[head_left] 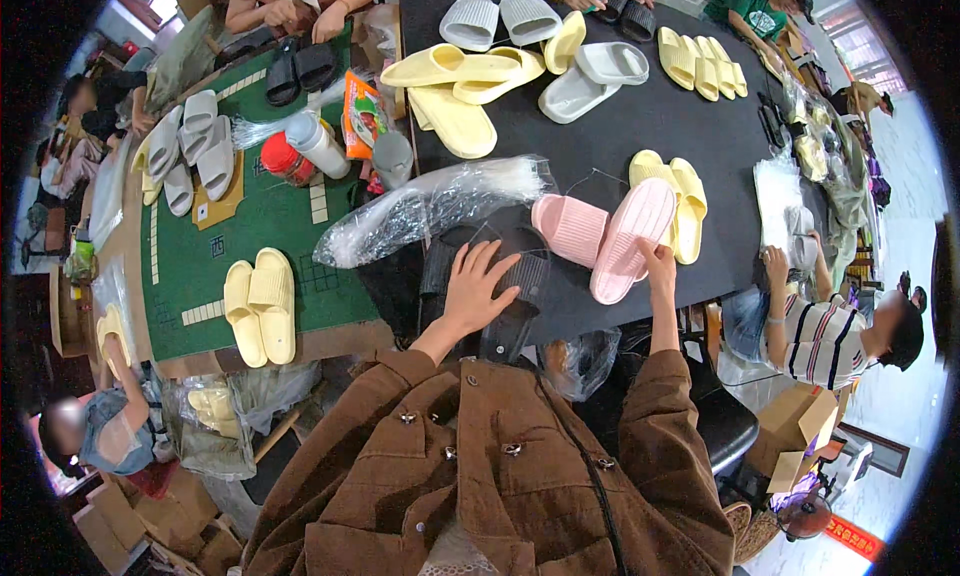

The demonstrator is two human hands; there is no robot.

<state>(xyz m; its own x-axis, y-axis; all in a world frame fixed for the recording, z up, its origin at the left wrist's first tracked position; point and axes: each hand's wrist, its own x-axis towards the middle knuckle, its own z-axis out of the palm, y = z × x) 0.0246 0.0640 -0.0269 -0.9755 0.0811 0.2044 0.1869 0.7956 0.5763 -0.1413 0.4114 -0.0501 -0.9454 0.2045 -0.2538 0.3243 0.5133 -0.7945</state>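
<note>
My left hand lies with fingers spread over a pair of dark ribbed slippers at the table's near edge. Its fingers are apart and close on nothing. My right hand pinches the side edge of a pink slipper, which tilts with its pale sole side up. The other pink slipper rests just to the left, its ribbed strap showing. Behind the pink pair stands a yellow pair of slippers. A clear plastic bundle stretches across to the left, beyond my left hand.
Yellow slippers and grey slippers crowd the far side of the black table. On the green mat are more slippers, a red-lidded jar and a white bottle. Several co-workers sit around; one in stripes handles slippers at right.
</note>
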